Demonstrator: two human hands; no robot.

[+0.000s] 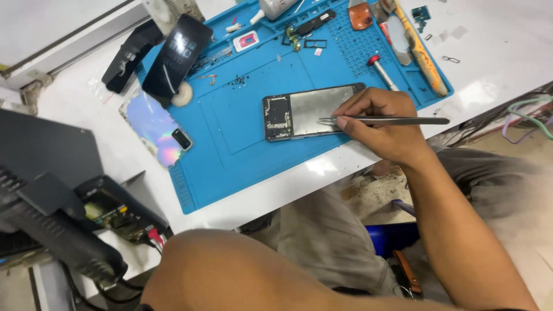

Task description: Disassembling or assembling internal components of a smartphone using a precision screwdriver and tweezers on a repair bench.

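While white worktop [501, 52] carries blue repair mat [242, 132], opened phone [308, 110] lies flat at mat ctr. Right hand [383, 124] rests at phone's rt edge, fingers [345, 112] clamped on tweezers [391, 121], tips over phone. Left hand not seen.

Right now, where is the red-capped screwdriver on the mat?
In the head view, the red-capped screwdriver lies on the blue mat, upper right, just above the right hand holding the tweezers over the opened phone.

Bright overhead light, glare, edges soft.
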